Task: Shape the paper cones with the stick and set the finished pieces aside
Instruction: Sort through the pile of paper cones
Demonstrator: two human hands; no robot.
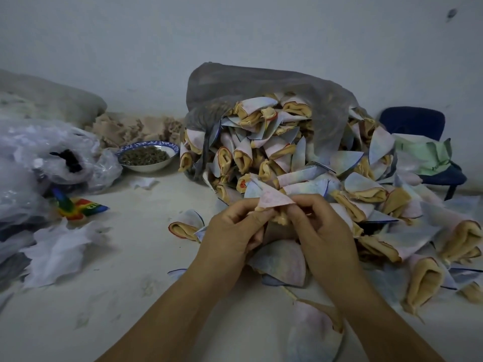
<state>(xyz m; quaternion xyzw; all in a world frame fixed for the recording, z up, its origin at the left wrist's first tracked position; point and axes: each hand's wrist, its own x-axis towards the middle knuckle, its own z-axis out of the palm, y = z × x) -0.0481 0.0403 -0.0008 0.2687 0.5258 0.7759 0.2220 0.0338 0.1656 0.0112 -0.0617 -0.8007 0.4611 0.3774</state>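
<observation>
In the head view, your left hand [230, 231] and right hand [321, 231] meet over the white tabletop [130, 257]. Both have their fingers curled in close, and together they pinch one pale pink-and-blue paper cone with a tan lining [274, 200] by its lower edge. That cone sits between your fingertips, just in front of the heap of similar rolled cones [261, 152] spilling from the grey translucent plastic bag [261, 82], and well apart from the blue-rimmed white bowl [146, 167] off to your left.
</observation>
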